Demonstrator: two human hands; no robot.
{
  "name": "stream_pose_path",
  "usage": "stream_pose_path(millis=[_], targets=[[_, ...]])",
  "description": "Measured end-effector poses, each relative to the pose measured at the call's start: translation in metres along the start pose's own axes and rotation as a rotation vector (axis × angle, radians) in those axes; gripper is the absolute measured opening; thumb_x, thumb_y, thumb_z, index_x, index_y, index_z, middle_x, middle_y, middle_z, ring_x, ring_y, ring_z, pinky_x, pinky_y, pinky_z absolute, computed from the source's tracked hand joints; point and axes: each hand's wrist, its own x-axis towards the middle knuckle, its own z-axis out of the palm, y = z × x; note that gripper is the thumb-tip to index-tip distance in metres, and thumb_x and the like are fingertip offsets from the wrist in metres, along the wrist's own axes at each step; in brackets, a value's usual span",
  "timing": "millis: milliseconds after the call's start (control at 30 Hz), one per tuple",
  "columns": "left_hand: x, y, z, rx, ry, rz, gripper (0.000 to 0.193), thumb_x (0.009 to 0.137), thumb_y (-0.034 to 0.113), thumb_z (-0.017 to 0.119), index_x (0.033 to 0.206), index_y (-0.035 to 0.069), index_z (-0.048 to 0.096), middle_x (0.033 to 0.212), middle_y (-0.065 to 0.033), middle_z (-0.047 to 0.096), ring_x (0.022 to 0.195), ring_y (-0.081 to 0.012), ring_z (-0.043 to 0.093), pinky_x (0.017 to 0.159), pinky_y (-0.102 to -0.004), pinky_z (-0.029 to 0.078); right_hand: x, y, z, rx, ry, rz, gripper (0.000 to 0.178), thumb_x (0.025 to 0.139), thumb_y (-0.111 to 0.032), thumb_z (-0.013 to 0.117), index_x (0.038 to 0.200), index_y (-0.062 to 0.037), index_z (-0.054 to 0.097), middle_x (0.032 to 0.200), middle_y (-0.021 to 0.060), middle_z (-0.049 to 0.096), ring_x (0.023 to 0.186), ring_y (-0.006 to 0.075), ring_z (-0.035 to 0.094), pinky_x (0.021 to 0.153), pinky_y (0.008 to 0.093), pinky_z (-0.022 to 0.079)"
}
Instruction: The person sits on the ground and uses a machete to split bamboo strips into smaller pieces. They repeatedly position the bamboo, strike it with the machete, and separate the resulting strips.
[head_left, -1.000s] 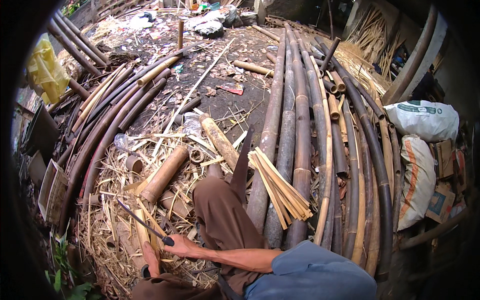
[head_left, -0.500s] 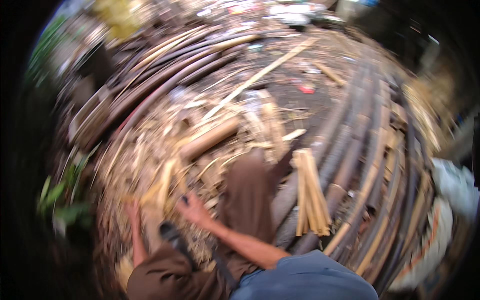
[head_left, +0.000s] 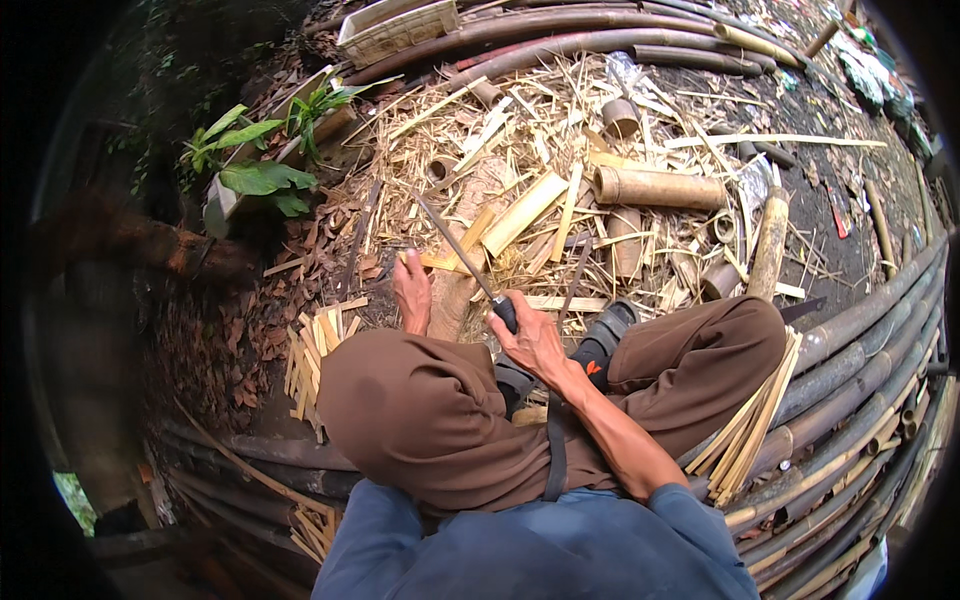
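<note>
One knife [head_left: 470, 268], gripped in the right hand [head_left: 532, 338]; one bamboo strip [head_left: 440, 262], pinched in the left hand [head_left: 411, 294], near the knife. Likely hazard: a twisting strip or loose grip could send the knife toward that left hand.

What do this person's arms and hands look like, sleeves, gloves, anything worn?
The left hand and the right hand show no gloves. The right forearm is bare, with no watch or band visible, below a short, plain blue sleeve. On the left, the sleeve's end is hidden.
</note>
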Motion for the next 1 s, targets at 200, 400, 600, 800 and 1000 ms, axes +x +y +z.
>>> stream_pose_path(millis=[200,400,600,800,1000], targets=[[0.000,-0.011,-0.013,0.104,-0.096,0.097,0.045,0.101,0.027,0.034,0.103,-0.011,0.057,0.092,-0.0229,0.066,0.079,-0.0293,0.070,0.069,-0.0345,0.060,0.008,0.019,0.054,0.012,-0.182,0.191,0.038,0.096,-0.039,0.050,0.111,-0.0049,0.050,0.071,0.0279,0.061,0.070,0.0465,0.061,0.062,0.0510,0.046],[-0.010,-0.019,-0.004,0.194,-0.108,0.077,0.049,0.102,0.027,0.031,0.101,-0.014,0.058,0.092,-0.0273,0.067,0.081,-0.0320,0.070,0.070,-0.0346,0.060,0.024,0.070,0.087,-0.120,-0.205,0.307,0.036,0.097,-0.039,0.048,0.111,-0.0054,0.048,0.068,0.0294,0.059,0.068,0.0495,0.059,0.060,0.0533,0.043],[-0.005,0.015,-0.010,0.160,-0.090,0.069,0.051,0.100,0.022,0.030,0.098,-0.021,0.059,0.090,-0.0287,0.067,0.083,-0.0327,0.071,0.071,-0.0350,0.061,0.036,0.070,0.092,0.290,-0.213,0.437,0.043,0.099,-0.042,0.045,0.090,-0.0013,0.055,0.068,0.0144,0.056,0.064,0.0269,0.054,0.060,0.0385,0.043],[-0.014,0.008,-0.010,0.329,-0.141,0.105,0.051,0.099,0.021,0.030,0.096,-0.020,0.060,0.093,-0.0284,0.068,0.085,-0.0325,0.070,0.076,-0.0359,0.060,0.028,0.025,0.077,-0.015,-0.225,0.167,0.034,0.098,-0.039,0.048,0.100,-0.0048,0.053,0.070,0.0224,0.061,0.067,0.0360,0.062,0.062,0.0464,0.045],[-0.019,0.017,0.013,0.152,-0.209,0.125,0.051,0.102,0.023,0.029,0.101,-0.020,0.056,0.094,-0.0294,0.067,0.088,-0.0332,0.070,0.078,-0.0377,0.059,0.031,0.097,0.085,0.450,-0.229,0.602,0.040,0.098,-0.045,0.043,0.094,-0.0057,0.050,0.064,0.0129,0.054,0.053,0.0278,0.056,0.049,0.0398,0.046]])
